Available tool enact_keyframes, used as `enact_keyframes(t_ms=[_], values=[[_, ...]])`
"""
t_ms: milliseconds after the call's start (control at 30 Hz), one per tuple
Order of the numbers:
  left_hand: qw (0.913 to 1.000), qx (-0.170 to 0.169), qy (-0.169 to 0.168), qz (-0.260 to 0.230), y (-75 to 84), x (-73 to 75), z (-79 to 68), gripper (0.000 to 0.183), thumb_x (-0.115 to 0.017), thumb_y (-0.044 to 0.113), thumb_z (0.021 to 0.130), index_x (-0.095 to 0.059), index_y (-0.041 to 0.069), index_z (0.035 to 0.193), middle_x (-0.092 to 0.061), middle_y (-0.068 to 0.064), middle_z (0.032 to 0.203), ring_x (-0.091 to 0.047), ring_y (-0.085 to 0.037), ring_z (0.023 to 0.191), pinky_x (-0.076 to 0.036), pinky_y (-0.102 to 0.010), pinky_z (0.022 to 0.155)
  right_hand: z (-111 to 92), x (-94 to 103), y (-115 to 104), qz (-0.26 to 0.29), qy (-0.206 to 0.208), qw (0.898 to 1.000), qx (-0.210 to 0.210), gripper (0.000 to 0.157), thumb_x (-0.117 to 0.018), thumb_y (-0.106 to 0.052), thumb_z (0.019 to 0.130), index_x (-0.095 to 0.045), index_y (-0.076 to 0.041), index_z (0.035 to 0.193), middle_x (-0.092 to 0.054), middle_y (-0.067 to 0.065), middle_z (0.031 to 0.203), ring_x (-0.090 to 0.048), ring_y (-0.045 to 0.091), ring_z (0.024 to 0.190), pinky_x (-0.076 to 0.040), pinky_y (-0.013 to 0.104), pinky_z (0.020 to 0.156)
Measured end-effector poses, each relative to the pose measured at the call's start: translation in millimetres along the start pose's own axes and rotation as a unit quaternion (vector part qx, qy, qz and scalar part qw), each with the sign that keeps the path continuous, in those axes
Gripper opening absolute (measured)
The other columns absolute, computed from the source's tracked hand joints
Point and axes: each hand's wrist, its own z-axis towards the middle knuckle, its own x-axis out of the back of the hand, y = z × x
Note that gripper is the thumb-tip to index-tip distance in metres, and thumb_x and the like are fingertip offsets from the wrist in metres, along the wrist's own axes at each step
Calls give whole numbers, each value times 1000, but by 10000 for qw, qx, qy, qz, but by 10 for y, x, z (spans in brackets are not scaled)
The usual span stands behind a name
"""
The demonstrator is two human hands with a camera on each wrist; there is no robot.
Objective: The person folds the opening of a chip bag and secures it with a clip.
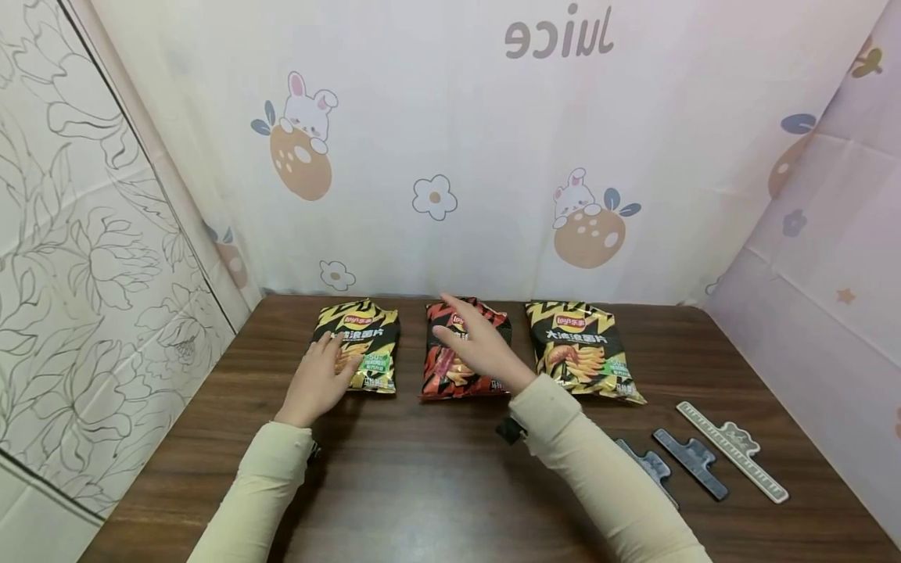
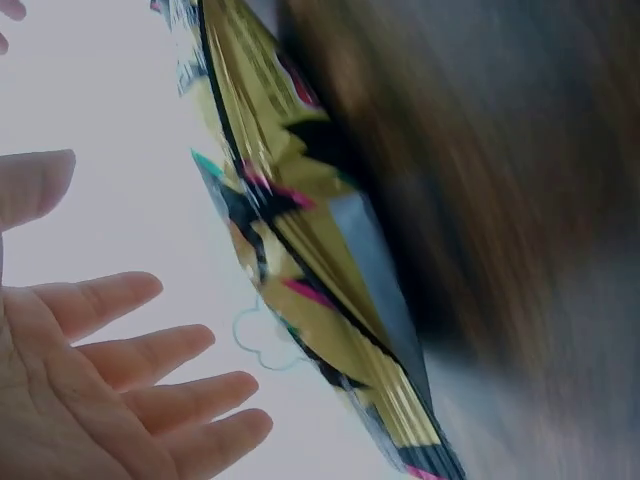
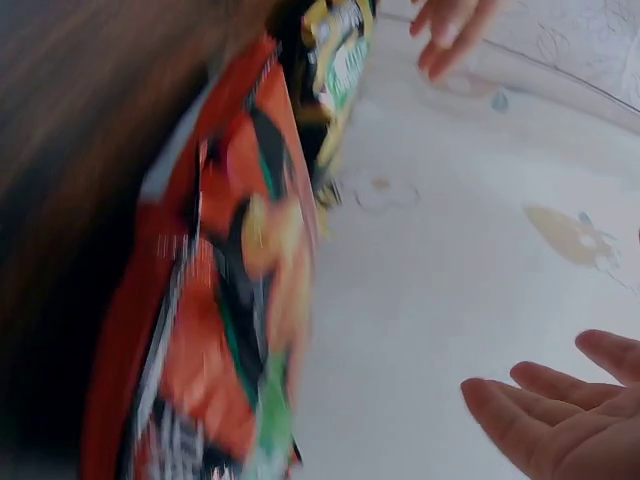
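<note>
My left hand (image 1: 317, 383) hovers at the lower left part of a yellow and black bag of chips (image 1: 378, 332), fingers spread and nothing held. In the left wrist view, a gap shows between those straight fingers (image 2: 150, 350) and the bag's crimped side. My right hand (image 1: 486, 348) is over a red and black bag of chips (image 1: 439, 379), covering its upper right part, with thumb and fingers extended. The right wrist view has this hand's fingers (image 3: 520, 410) apart from the red bag, which is blurred there. Both bags lie face up on the table.
Another yellow and black bag of chips (image 1: 573, 352) lies right of the red one. At the table's right are a white sealing clip (image 1: 732, 450), a dark clip (image 1: 690, 461) and a grey clip (image 1: 651, 467), partly hidden by my right sleeve (image 1: 605, 485). A printed curtain (image 1: 479, 242) hangs behind.
</note>
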Motion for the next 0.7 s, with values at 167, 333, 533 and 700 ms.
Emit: enact_keyframes(t_ms=[167, 333, 533, 700], values=[[9986, 251, -200, -417, -127, 68, 62, 69, -48, 38, 103, -25, -4, 153, -19, -32, 158, -24, -50, 143, -26, -63, 112, 179, -252, -59, 898, -294, 9951, -296, 60, -50, -43, 101, -24, -34, 155, -24, 4, 162, -29, 32, 147, -33, 57, 112], [9962, 512, -326, -621, -269, 115, 105, 74, -45, 41, 103, -18, -6, 154, -15, -33, 158, -22, -51, 143, -24, -64, 113, 350, -487, -123, 1337, -504, 9881, -566, 62, -52, -43, 100, -23, -35, 155, -28, 5, 161, -33, 29, 146, -36, 54, 112], [9922, 862, -340, -834, -382, 131, 163, 76, -43, 42, 103, -15, -8, 153, -18, -34, 156, -21, -50, 144, -22, -61, 115, 528, -726, -159, 1386, -704, 9834, -934, 65, -53, -42, 100, -23, -30, 156, -27, 7, 161, -34, 31, 145, -34, 53, 113], [9883, 1148, -317, -951, -435, 100, 227, 73, -43, 38, 104, -15, -9, 153, -21, -35, 155, -24, -50, 142, -24, -61, 114, 610, -900, -122, 1176, -961, 9811, -1200, 69, -53, -46, 99, -20, -26, 157, -23, 7, 163, -30, 32, 147, -32, 54, 114]])
